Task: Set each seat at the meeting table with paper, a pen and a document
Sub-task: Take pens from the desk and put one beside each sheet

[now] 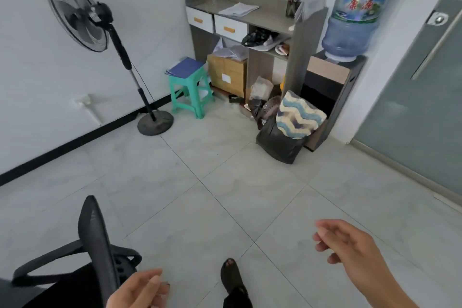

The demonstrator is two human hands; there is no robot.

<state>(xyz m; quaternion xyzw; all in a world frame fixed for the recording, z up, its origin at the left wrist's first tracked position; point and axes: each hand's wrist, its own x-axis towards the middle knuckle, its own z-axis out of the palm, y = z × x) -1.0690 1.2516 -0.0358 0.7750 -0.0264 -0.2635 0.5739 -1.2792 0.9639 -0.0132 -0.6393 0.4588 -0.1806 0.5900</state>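
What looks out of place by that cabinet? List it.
Clutter on the floor at the cabinet foot: a black bag stuffed with a zigzag cushion, loose bags behind. Blue folders sit on the green stool.

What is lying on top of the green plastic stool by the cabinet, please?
A flat blue folder lies on the green stool, overhanging its seat. Pale sheet edges show beneath the cover; whatever is inside is hidden.

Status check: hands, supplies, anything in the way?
Both hands empty: left hand, right hand. Papers and pen cup on cabinet ahead. Floor path open; office chair at left.
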